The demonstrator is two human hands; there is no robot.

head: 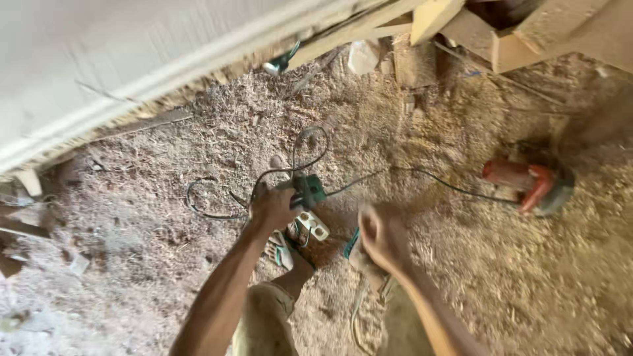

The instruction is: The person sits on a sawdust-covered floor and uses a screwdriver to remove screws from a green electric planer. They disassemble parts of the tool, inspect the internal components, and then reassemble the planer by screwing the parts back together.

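Green plug (310,190) in left hand's (271,207) closed grip, one white socket block (312,225), right hand (382,238) fisted, hold unclear, one orange power tool (527,183).

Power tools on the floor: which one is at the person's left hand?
The green tool, gripped by the left hand beside the white socket block; the red tool lies apart, untouched.

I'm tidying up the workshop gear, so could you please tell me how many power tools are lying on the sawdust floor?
1: an orange power tool lies at the right, its black cord running left. Others may be buried in sawdust.
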